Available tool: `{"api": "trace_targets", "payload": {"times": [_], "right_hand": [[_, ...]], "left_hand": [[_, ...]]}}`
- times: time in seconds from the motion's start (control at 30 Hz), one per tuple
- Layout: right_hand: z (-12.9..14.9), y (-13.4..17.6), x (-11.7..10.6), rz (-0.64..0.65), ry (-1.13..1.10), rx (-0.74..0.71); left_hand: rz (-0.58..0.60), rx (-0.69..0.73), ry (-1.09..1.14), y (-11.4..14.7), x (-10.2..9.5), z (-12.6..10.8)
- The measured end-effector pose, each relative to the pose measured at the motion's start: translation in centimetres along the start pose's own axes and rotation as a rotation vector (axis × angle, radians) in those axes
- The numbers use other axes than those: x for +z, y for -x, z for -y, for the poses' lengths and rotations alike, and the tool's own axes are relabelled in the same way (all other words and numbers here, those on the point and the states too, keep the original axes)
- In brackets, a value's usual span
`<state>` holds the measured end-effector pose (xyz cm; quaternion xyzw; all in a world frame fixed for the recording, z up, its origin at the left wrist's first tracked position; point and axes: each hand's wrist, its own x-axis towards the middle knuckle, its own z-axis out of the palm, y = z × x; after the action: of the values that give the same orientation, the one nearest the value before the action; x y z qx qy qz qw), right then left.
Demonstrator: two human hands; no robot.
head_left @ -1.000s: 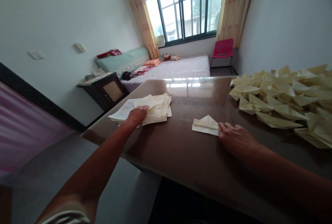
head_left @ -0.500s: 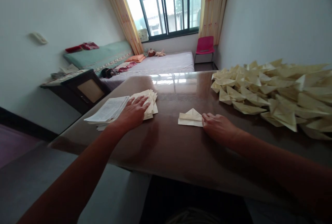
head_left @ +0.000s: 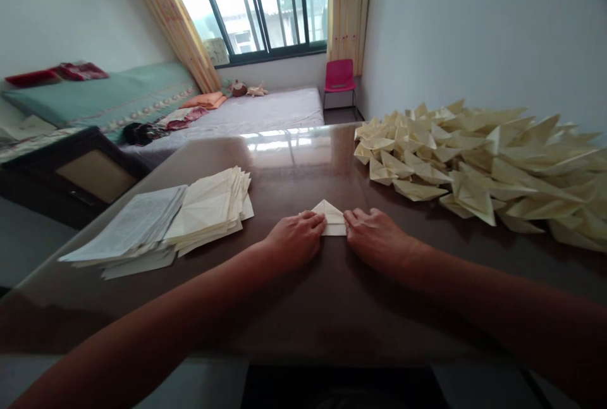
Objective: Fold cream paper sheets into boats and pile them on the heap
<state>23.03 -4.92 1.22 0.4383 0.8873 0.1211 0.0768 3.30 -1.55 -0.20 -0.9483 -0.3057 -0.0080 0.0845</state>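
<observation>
A partly folded sheet of cream paper [head_left: 332, 222] lies on the table in front of me, with a pointed top and a straight band along its lower edge. My left hand [head_left: 298, 236] grips its left end, fingers bent over the paper. At the opposite end, my right hand [head_left: 377, 235] pinches the paper between thumb and fingers. My palms hide both ends of the sheet. To the left rests a stack of creased cream paper [head_left: 206, 207], overlapping a pile of printed sheets [head_left: 126, 222]. Many folded paper boats [head_left: 450, 156] are heaped at the right.
The glossy brown table [head_left: 284, 175] reflects the window. Beyond its far edge stands a bed [head_left: 279, 109], with a pink chair [head_left: 339, 77] near the wall. A dark cabinet [head_left: 90, 169] is on the left.
My left hand has left the cream stack and moved right to the folded paper, now holding its left end. My right hand stays on the right end. The view has turned rightward.
</observation>
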Motion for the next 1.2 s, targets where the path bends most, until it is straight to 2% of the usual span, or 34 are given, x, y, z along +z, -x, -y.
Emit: {"api": "trace_targets", "payload": {"times": [0.17, 0.33, 0.5, 0.67, 0.83, 1.0, 1.2], "right_hand": [[0.8, 0.1, -0.1, 0.034, -0.007, 0.039], [0.9, -0.2, -0.5, 0.096, -0.015, 0.088], [-1.5, -1.3, -0.9, 0.118, -0.109, 0.124], [-4.1, -2.8, -0.1, 0.058, -0.212, 0.207], [-4.8, -3.3, 1.7, -0.013, -0.459, 0.235], [-5.4, -3.8, 2.9, 0.032, -0.72, 0.246], [-6.0, -4.0, 3.1, 0.042, -0.93, 0.242]], "left_hand": [[0.025, 0.024, -0.042, 0.2, -0.3, 0.8], [-0.011, 0.003, -0.051, 0.6, 0.4, 1.3], [-0.035, -0.035, 0.006, 0.9, 0.7, 1.7], [-0.054, -0.062, 0.0, 1.1, 0.6, 1.5], [-0.078, -0.073, 0.023, 1.0, 0.7, 1.4], [-0.095, -0.088, 0.028, 1.0, 0.8, 1.3], [-0.096, -0.097, 0.037, 1.1, 0.7, 0.9]]}}
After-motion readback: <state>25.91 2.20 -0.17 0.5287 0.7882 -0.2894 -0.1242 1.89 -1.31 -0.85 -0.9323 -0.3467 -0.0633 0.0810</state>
